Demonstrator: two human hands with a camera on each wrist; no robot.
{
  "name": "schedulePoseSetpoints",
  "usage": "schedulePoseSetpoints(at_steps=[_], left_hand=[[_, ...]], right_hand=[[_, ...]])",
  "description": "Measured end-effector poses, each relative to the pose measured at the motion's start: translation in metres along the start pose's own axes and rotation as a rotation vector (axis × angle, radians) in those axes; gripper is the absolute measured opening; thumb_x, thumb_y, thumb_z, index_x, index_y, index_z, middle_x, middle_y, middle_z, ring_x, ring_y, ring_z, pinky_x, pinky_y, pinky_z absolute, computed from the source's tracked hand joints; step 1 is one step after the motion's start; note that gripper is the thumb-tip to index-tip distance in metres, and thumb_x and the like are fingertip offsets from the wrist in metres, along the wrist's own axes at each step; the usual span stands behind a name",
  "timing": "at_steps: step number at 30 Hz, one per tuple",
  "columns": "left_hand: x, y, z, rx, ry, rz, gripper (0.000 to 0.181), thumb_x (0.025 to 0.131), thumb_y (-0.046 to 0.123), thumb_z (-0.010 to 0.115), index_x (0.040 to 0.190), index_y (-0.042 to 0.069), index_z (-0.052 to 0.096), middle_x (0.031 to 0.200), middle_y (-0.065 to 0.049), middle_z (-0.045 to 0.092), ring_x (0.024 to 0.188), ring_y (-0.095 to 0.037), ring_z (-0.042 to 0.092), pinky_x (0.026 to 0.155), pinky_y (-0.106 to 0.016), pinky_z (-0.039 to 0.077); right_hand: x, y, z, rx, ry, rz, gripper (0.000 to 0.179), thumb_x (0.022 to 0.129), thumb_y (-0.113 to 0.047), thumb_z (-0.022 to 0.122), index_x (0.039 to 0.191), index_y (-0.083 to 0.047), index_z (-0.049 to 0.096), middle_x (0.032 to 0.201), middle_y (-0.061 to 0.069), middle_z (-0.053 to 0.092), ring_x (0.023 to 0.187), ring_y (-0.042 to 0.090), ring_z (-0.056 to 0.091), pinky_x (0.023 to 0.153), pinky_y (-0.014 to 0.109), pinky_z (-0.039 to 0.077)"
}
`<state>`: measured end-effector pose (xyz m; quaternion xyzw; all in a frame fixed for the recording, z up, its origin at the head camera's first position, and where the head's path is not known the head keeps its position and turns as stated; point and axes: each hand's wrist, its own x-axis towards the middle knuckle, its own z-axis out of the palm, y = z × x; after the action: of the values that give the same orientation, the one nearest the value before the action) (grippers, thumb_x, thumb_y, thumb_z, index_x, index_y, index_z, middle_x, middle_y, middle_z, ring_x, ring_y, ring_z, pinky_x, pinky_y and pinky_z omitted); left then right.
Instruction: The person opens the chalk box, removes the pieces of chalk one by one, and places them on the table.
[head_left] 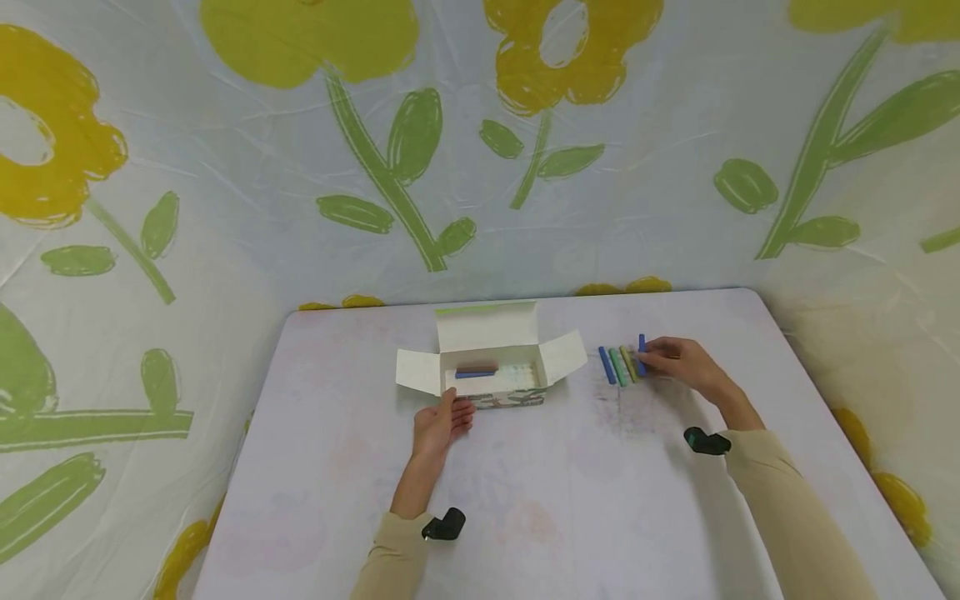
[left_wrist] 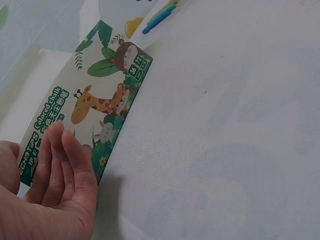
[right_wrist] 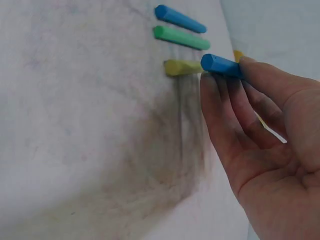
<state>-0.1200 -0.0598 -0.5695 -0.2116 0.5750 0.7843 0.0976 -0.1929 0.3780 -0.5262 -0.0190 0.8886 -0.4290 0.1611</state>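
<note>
An open-topped cardboard chalk box (head_left: pixel 517 401), printed with a giraffe and other animals, stands on the table with its flaps spread. My left hand (head_left: pixel 437 427) holds its front wall near the left corner, thumb over the rim and fingers against the printed face (left_wrist: pixel 100 100). Inside lie a blue chalk (head_left: pixel 476 374), a brownish one beside it and pale pieces. My right hand (head_left: pixel 686 364) pinches a blue chalk stick (right_wrist: pixel 220 65) between thumb and fingers. Just left of it, a blue chalk (right_wrist: pixel 180 19), a green chalk (right_wrist: pixel 181 38) and a yellow chalk (right_wrist: pixel 181 67) lie side by side.
A pale table (head_left: pixel 525 500) carries everything. Dark smudges (head_left: pixel 622 412) mark the surface in front of the chalk row. Flower-printed white curtains (head_left: pixel 637 208) hang behind the table and along both sides. Small black devices are strapped at both wrists.
</note>
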Motion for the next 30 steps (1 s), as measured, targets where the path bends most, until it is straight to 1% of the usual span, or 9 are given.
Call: schedulePoseSetpoints(at_steps=[3, 7, 10, 14, 19, 21, 24, 27, 30], left_hand=[[-0.001, 0.001, 0.001, 0.001, -0.001, -0.002, 0.048, 0.105, 0.031, 0.060, 0.109, -0.016, 0.068, 0.089, -0.012, 0.074, 0.074, -0.011, 0.069, 0.072, -0.023, 0.059], [-0.001, 0.001, 0.002, -0.009, 0.001, -0.011, 0.047, 0.106, 0.031, 0.059, 0.108, -0.016, 0.068, 0.088, -0.011, 0.075, 0.074, -0.011, 0.069, 0.071, -0.023, 0.059], [-0.002, 0.001, 0.002, -0.015, 0.000, -0.018, 0.047, 0.106, 0.031, 0.059, 0.108, -0.016, 0.068, 0.087, -0.012, 0.075, 0.073, -0.010, 0.068, 0.070, -0.022, 0.059], [-0.002, 0.001, 0.003, -0.017, -0.006, -0.026, 0.049, 0.105, 0.031, 0.060, 0.109, -0.017, 0.067, 0.088, -0.012, 0.075, 0.072, -0.010, 0.068, 0.070, -0.022, 0.058], [-0.001, 0.000, 0.003, -0.018, 0.002, -0.030, 0.048, 0.105, 0.032, 0.060, 0.108, -0.016, 0.068, 0.087, -0.011, 0.075, 0.072, -0.010, 0.068, 0.070, -0.022, 0.059], [0.000, 0.000, 0.002, -0.018, 0.007, -0.031, 0.048, 0.105, 0.032, 0.060, 0.107, -0.015, 0.068, 0.087, -0.011, 0.075, 0.072, -0.010, 0.068, 0.070, -0.022, 0.059], [0.002, -0.001, 0.001, -0.014, 0.010, -0.030, 0.047, 0.105, 0.031, 0.059, 0.107, -0.015, 0.069, 0.087, -0.011, 0.075, 0.073, -0.011, 0.069, 0.070, -0.023, 0.060], [0.002, 0.000, 0.000, -0.014, 0.008, -0.028, 0.046, 0.105, 0.030, 0.059, 0.108, -0.015, 0.068, 0.087, -0.011, 0.075, 0.074, -0.012, 0.070, 0.070, -0.023, 0.060], [0.002, 0.000, 0.000, -0.014, 0.004, -0.021, 0.047, 0.105, 0.030, 0.059, 0.108, -0.016, 0.068, 0.086, -0.011, 0.075, 0.074, -0.012, 0.070, 0.070, -0.023, 0.060]], right_hand=[[0.000, 0.007, 0.003, -0.065, 0.032, 0.014, 0.052, 0.103, -0.034, 0.065, 0.131, 0.008, 0.059, 0.120, 0.024, 0.066, 0.104, 0.023, 0.059, 0.079, 0.022, 0.050], [-0.001, 0.013, 0.008, -0.149, 0.090, -0.021, 0.045, 0.101, -0.030, 0.068, 0.122, 0.010, 0.064, 0.108, 0.023, 0.071, 0.095, 0.027, 0.063, 0.074, 0.029, 0.051], [-0.002, 0.013, 0.013, -0.184, 0.129, -0.037, 0.042, 0.101, -0.025, 0.069, 0.119, 0.012, 0.065, 0.104, 0.024, 0.071, 0.090, 0.029, 0.065, 0.072, 0.032, 0.052], [-0.002, 0.011, 0.018, -0.186, 0.157, -0.016, 0.039, 0.101, -0.021, 0.068, 0.119, 0.014, 0.063, 0.105, 0.027, 0.069, 0.090, 0.032, 0.065, 0.072, 0.033, 0.052], [-0.001, 0.005, 0.018, -0.179, 0.191, -0.009, 0.035, 0.103, -0.017, 0.063, 0.120, 0.013, 0.062, 0.107, 0.030, 0.067, 0.089, 0.035, 0.067, 0.066, 0.030, 0.053], [-0.001, 0.002, 0.016, -0.173, 0.209, -0.029, 0.034, 0.104, -0.017, 0.061, 0.120, 0.013, 0.062, 0.107, 0.031, 0.066, 0.088, 0.037, 0.068, 0.064, 0.030, 0.053], [-0.001, -0.005, 0.013, -0.183, 0.231, -0.077, 0.033, 0.105, -0.019, 0.061, 0.118, 0.012, 0.063, 0.106, 0.030, 0.067, 0.090, 0.040, 0.068, 0.064, 0.029, 0.053], [-0.001, -0.015, 0.010, -0.185, 0.240, -0.126, 0.032, 0.105, -0.019, 0.061, 0.116, 0.010, 0.064, 0.105, 0.029, 0.067, 0.093, 0.041, 0.068, 0.066, 0.029, 0.054], [0.000, -0.028, 0.007, -0.174, 0.241, -0.156, 0.030, 0.105, -0.019, 0.061, 0.115, 0.009, 0.065, 0.106, 0.029, 0.068, 0.092, 0.043, 0.069, 0.067, 0.028, 0.054]])
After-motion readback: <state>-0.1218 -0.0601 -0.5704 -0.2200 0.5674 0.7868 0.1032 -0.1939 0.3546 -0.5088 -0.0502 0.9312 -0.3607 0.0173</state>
